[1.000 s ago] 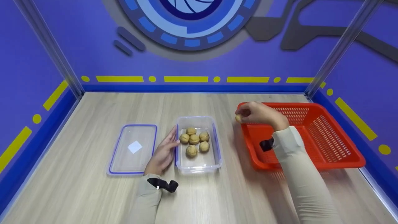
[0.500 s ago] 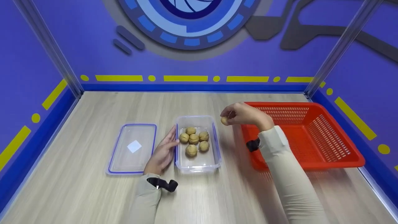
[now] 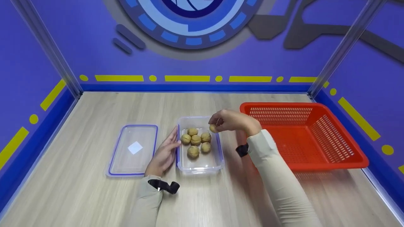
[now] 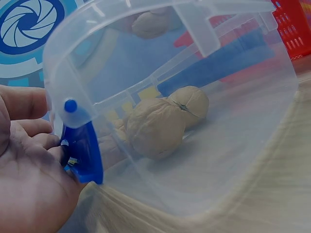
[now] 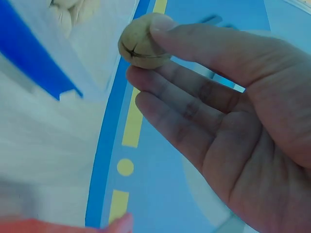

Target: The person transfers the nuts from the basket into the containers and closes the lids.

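My right hand (image 3: 232,120) pinches a walnut (image 5: 144,42) between thumb and fingertips, over the right rim of a clear plastic box (image 3: 202,168). Several walnuts (image 3: 193,152) lie grouped on the floor of that box, and its front part is bare. At the box's left wall rests my left hand (image 3: 163,158), palm turned inward, thumb at the rim and fingers extended along the side. The left wrist view shows those fingers (image 4: 26,102) beside a blue latch (image 4: 83,145) hanging down the box's outside.
Left of the left hand, a clear lid (image 3: 134,160) with a blue-violet seal and a white label lies flat. A red slotted basket (image 3: 315,167) stands on the right, behind the right forearm. Purple printed panels (image 3: 202,63) enclose the wooden table (image 3: 79,189).
My right hand has carried the walnut leftward from the red basket's edge to above the box's right rim. The left hand keeps its place at the box.
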`<state>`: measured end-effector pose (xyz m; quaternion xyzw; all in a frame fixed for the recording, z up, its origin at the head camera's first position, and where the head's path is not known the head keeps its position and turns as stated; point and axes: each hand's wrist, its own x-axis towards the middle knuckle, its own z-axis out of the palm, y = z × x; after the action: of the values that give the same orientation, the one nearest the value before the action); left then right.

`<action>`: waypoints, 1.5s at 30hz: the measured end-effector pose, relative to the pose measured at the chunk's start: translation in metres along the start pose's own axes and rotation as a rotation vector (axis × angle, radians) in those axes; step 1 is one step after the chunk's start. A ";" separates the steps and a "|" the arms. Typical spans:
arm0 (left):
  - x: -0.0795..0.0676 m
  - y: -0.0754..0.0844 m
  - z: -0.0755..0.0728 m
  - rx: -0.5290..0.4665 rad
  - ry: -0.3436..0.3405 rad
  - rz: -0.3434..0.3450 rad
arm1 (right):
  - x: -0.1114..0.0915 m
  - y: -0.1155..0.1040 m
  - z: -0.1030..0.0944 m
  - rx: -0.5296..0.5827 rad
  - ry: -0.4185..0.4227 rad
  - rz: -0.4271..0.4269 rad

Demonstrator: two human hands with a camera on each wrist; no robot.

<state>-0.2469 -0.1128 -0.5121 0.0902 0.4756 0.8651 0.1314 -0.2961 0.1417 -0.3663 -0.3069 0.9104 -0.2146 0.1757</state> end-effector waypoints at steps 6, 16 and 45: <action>-0.001 0.000 -0.001 0.000 0.006 -0.008 | 0.014 -0.010 0.013 0.009 -0.048 -0.023; -0.001 -0.002 -0.001 0.009 -0.009 -0.005 | 0.032 -0.015 0.034 -0.011 -0.068 -0.003; 0.000 0.000 -0.001 0.007 -0.004 -0.005 | 0.046 -0.015 0.055 -0.037 -0.120 0.060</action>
<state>-0.2473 -0.1133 -0.5128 0.0911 0.4786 0.8629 0.1341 -0.2979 0.0860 -0.4140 -0.2951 0.9108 -0.1737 0.2304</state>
